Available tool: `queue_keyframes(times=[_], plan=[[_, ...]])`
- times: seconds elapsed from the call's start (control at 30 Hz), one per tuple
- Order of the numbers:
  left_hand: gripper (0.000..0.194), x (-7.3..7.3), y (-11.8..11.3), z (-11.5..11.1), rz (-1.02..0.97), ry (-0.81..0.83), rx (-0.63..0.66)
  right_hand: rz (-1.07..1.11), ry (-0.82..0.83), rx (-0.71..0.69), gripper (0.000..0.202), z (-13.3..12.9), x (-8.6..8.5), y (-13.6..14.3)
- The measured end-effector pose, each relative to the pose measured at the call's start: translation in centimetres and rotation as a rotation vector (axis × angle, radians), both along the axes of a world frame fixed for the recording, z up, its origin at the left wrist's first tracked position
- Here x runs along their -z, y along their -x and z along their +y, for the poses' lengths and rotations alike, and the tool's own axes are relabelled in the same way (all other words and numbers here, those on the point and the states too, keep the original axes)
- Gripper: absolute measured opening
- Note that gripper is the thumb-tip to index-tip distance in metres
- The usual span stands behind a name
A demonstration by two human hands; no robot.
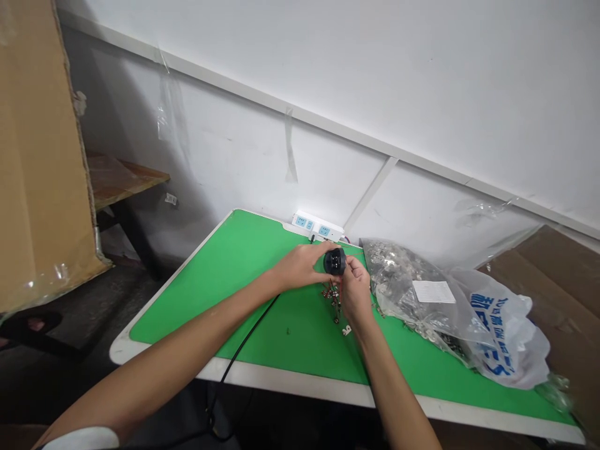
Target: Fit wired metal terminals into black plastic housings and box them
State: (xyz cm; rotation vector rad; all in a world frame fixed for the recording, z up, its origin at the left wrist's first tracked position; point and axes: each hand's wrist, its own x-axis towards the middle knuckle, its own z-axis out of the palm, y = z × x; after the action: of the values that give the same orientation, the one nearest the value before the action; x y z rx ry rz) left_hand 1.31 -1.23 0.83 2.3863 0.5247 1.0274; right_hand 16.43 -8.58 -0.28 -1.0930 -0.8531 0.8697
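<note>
My left hand [304, 265] grips a black round part [334, 261] with a hollow, shiny inside, its thumb below and fingers above. Against the right side of this part, my right hand [355, 287] has its fingers curled and pinched; what lies between them is too small to make out. Thin dark and red wires [341, 289] hang down under the part, near the right hand. Small metal pieces [330, 294] lie on the green tabletop [300, 350] just below both hands, with a pale metal tab [347, 329] beside my right wrist.
A white power strip [317, 226] stands against the wall behind the hands. To the right lie a clear bag of metal parts [398, 269] and a white plastic bag [510, 325]. A black cable [248, 337] crosses the table's front edge. Cardboard [42, 156] rises at left.
</note>
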Motion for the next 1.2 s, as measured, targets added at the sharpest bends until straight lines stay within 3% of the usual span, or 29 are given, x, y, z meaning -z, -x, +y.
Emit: queue_keyframes(times=[0.1,0.2,0.3,0.37,0.43,0.67,0.87,1.03,1.2], plan=[[0.065,0.4,0.0,0.1,-0.013,0.038,-0.002,-0.020,0.030,-0.008,0.052,0.0,-0.3,-0.1],[0.065,0.7,-0.3,0.0,-0.075,0.089,0.006,-0.194,0.026,0.042,0.049,-0.2,-0.9,-0.4],[0.062,0.9,-0.6,-0.3,-0.158,0.090,0.001,-0.436,-0.059,0.265,0.045,-0.4,-1.2,-0.8],[0.060,1.1,-0.7,-0.5,-0.209,0.076,0.001,-0.525,-0.114,0.411,0.054,-0.5,-1.1,-1.0],[0.059,1.2,-0.9,-0.8,-0.257,0.059,0.005,-0.525,-0.132,0.430,0.065,-0.3,-0.6,-1.1],[0.057,1.6,-1.0,-1.0,-0.347,-0.070,0.010,-0.176,-0.133,0.231,0.076,0.9,0.9,-0.4],[0.055,1.7,-0.4,-0.4,-0.315,-0.295,0.082,0.304,-0.137,-0.056,0.072,0.6,0.3,0.6],[0.055,1.6,-0.3,0.0,-0.274,-0.386,0.067,0.456,-0.096,-0.251,0.050,0.5,-0.2,0.7],[0.060,0.7,-0.4,-0.4,-0.174,-0.294,-0.036,0.515,-0.040,-0.384,0.033,1.3,0.3,-0.4]])
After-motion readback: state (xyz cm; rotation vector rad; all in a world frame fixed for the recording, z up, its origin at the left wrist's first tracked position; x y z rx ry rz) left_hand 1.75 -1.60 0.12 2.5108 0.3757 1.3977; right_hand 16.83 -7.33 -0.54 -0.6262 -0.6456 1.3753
